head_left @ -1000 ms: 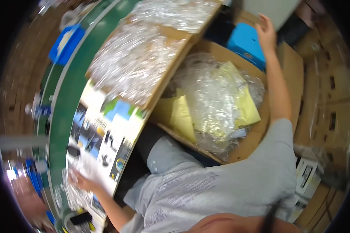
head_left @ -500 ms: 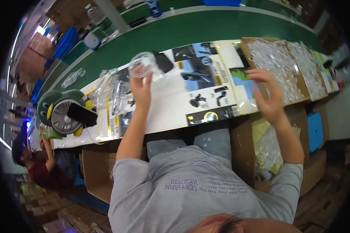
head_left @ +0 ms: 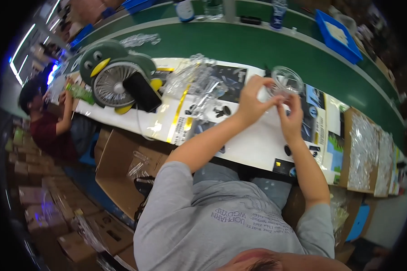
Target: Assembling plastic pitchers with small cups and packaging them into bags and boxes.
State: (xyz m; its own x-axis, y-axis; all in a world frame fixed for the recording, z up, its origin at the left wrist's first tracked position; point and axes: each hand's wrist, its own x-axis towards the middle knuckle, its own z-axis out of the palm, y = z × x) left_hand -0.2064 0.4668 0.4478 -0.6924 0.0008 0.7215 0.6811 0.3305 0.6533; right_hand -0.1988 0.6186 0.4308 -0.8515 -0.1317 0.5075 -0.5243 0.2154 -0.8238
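I've got both hands, left hand (head_left: 251, 101) & right hand (head_left: 290, 118), pinched shut on clear plastic piece (head_left: 286, 81) above table (head_left: 253, 144); looks mid-way, bags (head_left: 199, 83) of pieces left.

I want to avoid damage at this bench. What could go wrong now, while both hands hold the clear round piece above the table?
1. The clear round piece is pinched only at its edge by the left hand and the right hand; it may slip and fall onto the white table.
2. A pile of clear plastic bags lies close to the left forearm; a sweep could push it toward the penguin-shaped fan.
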